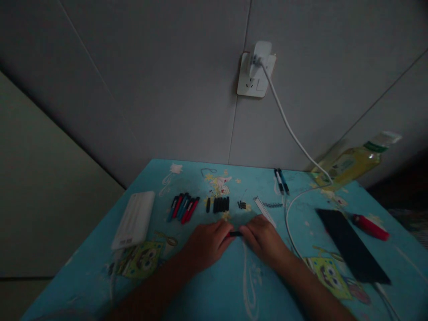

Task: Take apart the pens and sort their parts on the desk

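Note:
My left hand (210,243) is closed around the red end of a pen (236,233). The black end of the same pen is pinched by my right hand (264,240), so it lies level between both hands, just above the table. Beyond my left hand is a group of red and blue pen barrels (183,207). Black tube-shaped pen parts (221,204) stand in a row near them. Further right are a little pile of small black pieces (242,205), thin white refills (264,211) and what look like springs (274,205).
Two whole-looking pens (281,181) lie near the table's back edge. A white power bank (133,219) is at left. To the right are a bottle of yellow liquid (354,165), a dark phone-like slab (352,245) and a red object (370,226). A white cable (284,116) runs from the wall socket.

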`<state>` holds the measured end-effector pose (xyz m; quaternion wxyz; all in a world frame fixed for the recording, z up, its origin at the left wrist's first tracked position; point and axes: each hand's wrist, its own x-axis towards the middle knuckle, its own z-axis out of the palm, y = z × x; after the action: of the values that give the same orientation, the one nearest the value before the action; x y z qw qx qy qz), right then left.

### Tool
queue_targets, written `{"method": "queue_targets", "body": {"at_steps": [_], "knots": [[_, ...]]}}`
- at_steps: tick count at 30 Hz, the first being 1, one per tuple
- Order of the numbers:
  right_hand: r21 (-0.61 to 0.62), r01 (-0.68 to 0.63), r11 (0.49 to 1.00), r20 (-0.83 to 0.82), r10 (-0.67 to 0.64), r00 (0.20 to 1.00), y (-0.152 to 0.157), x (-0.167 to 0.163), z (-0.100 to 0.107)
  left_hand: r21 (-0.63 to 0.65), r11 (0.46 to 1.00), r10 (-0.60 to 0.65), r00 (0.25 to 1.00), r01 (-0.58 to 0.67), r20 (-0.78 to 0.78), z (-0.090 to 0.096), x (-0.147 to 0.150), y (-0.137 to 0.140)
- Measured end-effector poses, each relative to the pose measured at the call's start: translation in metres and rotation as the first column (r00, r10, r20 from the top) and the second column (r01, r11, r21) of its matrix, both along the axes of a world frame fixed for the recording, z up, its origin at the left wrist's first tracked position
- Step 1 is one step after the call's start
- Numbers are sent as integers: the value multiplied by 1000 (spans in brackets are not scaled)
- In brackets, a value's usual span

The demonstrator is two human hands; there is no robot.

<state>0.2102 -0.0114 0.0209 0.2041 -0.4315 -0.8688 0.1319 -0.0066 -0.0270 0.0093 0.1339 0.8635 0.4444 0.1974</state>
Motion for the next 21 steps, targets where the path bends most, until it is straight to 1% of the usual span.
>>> {"method": "queue_targets", "body": {"at_steps": [2,3,4,5,7,8,9,10,11,13,16,21], "knots": [[16,87,996,-5,-87,996,3,6,3,-11,1000,9,1000,-9,14,1,-2,1],[29,160,987,-17,-160,987,6,12,5,-16,1000,17,1000,-16,25,2,-3,1],[51,250,967,-28,-249,968,10,19,7,-19,1000,24,999,-23,33,3,-3,1],[84,349,933,-31,-347,937,14,27,10,-21,999,28,999,-27,38,3,-4,2],[185,522,833,-11,-529,848,23,46,13,-20,999,33,999,-32,39,2,-4,2],[241,578,780,10,-598,802,27,57,14,-19,999,33,999,-32,40,1,-4,3],[283,608,742,34,-642,766,30,66,13,-14,999,35,998,-34,45,0,-4,4],[309,621,720,60,-667,743,32,74,12,-6,999,37,998,-36,56,-2,-4,5],[318,625,713,90,-679,729,33,81,10,5,999,39,996,-40,74,-4,-4,6],[310,626,716,146,-686,713,35,90,6,23,998,50,991,-53,121,-6,-4,7],[293,629,720,207,-690,694,34,92,0,24,998,61,984,-66,166,-7,-5,7],[293,610,737,241,-674,698,34,87,-4,0,1000,24,992,-24,125,-2,-6,6]]}}
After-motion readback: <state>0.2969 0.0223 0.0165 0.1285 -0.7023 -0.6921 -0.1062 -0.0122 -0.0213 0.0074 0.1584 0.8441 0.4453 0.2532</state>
